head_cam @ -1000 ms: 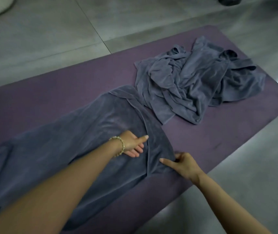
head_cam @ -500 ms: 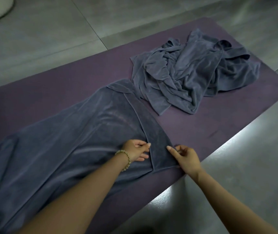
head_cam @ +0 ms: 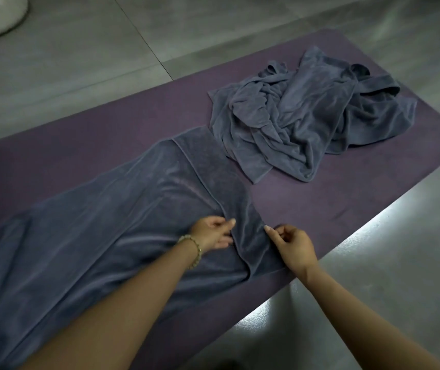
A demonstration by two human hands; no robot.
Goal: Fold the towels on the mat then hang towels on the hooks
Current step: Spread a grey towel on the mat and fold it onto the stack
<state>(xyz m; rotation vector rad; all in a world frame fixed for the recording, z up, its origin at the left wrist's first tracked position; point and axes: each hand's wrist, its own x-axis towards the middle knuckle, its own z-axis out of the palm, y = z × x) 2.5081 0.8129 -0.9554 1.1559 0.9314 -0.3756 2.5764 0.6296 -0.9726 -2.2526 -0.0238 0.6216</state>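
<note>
Pinching folded end flap of plush grey towel (head_cam: 106, 236): left hand (head_cam: 213, 234), right hand (head_cam: 292, 244) | crumpled towel (head_cam: 293, 116) on purple mat (head_cam: 80, 129)

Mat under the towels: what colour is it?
The mat is plain dull purple, clearest in the head view.

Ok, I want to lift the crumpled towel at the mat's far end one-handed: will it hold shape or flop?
Probably flops: the crumpled towel lies in soft folds and loops, so it should sag when gripped. Pushed, it would likely bunch, not slide, its plush pile resting on the mat.
</note>
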